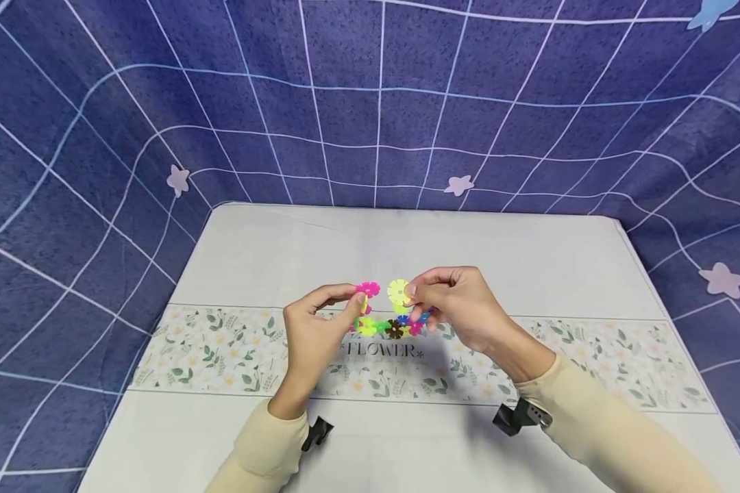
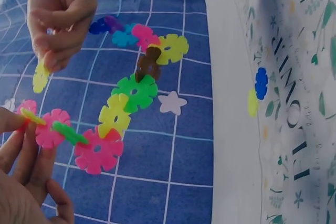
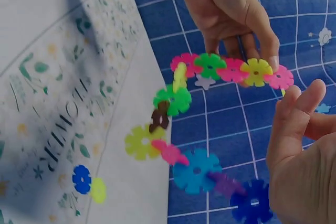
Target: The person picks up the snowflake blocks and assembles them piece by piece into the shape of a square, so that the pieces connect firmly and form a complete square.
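Observation:
A chain of interlocking flower-shaped plastic discs hangs in a loop between both hands, with pink, green, yellow, brown, light blue, purple and dark blue [image 3: 252,202] links. My left hand [image 1: 313,332] pinches one end between thumb and fingers, at a yellow disc beside the pink end disc [image 1: 368,289]. Facing it across a small gap is a yellow disc [image 1: 398,292], gripped by the thumb and fingertips of my right hand [image 1: 465,305]. The dark blue end of the chain passes behind the right hand, so I cannot tell whether the yellow disc joins it.
On the white table [image 1: 271,239] lies a printed floral band [image 1: 222,356]. A blue disc [image 2: 261,83] and a yellow disc [image 2: 253,102] sit together on it, apart from the chain. Blue gridded cloth [image 1: 345,116] hangs behind and at both sides.

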Tool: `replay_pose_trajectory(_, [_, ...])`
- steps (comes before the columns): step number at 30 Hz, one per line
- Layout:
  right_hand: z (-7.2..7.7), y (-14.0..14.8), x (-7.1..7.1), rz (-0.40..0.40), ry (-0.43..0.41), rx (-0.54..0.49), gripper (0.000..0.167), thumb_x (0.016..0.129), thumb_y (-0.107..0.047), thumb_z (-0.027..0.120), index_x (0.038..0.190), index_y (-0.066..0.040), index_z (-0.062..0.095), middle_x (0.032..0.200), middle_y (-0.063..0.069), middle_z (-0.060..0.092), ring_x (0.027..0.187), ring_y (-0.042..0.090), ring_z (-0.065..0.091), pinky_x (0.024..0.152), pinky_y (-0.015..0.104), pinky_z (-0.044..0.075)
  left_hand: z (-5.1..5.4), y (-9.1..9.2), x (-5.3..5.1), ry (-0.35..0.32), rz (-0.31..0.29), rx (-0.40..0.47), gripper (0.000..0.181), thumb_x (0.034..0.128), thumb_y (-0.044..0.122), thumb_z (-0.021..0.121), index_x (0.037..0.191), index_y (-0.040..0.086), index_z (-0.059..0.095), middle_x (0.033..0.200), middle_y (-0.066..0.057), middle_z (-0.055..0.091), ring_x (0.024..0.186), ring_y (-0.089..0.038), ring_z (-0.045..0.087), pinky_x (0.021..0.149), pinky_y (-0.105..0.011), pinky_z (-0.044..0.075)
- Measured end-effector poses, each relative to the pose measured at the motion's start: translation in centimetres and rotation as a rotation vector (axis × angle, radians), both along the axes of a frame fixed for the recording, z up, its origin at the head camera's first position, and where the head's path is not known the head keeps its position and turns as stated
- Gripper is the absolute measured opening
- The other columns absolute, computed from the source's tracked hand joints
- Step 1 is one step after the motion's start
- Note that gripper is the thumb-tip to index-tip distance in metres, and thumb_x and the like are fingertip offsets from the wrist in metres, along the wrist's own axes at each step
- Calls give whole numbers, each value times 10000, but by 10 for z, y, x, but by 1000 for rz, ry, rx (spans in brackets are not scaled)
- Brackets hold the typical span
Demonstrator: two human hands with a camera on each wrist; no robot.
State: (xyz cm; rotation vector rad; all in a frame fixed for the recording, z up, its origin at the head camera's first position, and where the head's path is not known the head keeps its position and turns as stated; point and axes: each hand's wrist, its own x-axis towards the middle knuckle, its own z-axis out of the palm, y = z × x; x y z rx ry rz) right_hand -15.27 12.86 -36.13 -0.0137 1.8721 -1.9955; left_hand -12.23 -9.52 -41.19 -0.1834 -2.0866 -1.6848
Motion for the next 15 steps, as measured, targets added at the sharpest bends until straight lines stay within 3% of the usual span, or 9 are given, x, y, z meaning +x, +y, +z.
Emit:
replay_pose_trajectory(5, [-2,-2,1,-18,-38,-32,179,959,5,665,1077,140,675,781,55,736,601,126,682,511,221,544,-4,6,1,66,-36,14,86,842,52,845,923,68,823,898,-87,805,878,-118,737,845,-233,570])
replay_pose_trajectory(15, [-2,1,4,11,-20,-73,111,975,9,645,1015,97,700,752,43,720,582,116,624,541,213,531,-7,8,1,129,-77,37,91,853,33,832,942,44,819,901,-117,802,883,-110,745,823,-225,579])
